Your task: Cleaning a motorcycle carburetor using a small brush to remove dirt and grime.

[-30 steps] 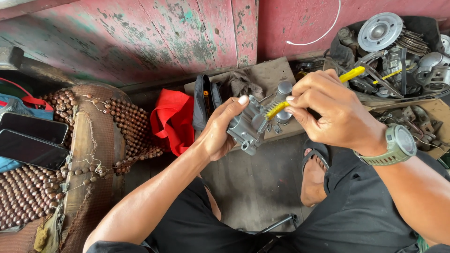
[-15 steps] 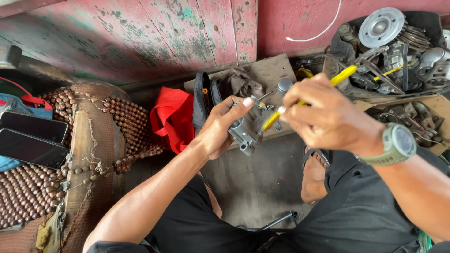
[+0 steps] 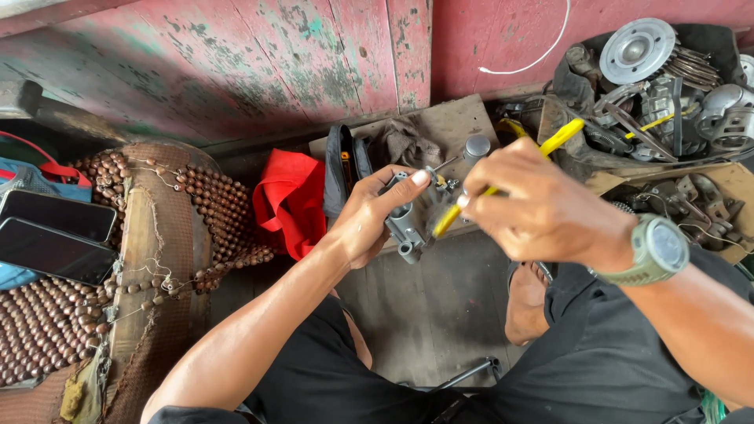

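Observation:
My left hand (image 3: 369, 220) grips a small grey metal carburettor-like part (image 3: 415, 221) from the left, thumb pressed on its top. My right hand (image 3: 542, 208) is closed around a yellow-handled tool (image 3: 565, 135) whose yellow tip (image 3: 444, 222) rests against the part's right side. A grey-green wristwatch (image 3: 656, 250) sits on my right wrist. Both hands hover above the dark floor, in front of a worn wooden board (image 3: 448, 126).
A box of metal engine parts (image 3: 667, 86) stands at the right, with a round silver disc (image 3: 638, 49) on top. A red cloth (image 3: 292, 200) and black pouch (image 3: 344, 169) lie left of the hands. A beaded seat cover (image 3: 141, 259) with two phones (image 3: 59, 232) is far left. Peeling red wall behind.
The part and both hands have shifted slightly down and left in view. The yellow tool's tip now sits lower against the part's side.

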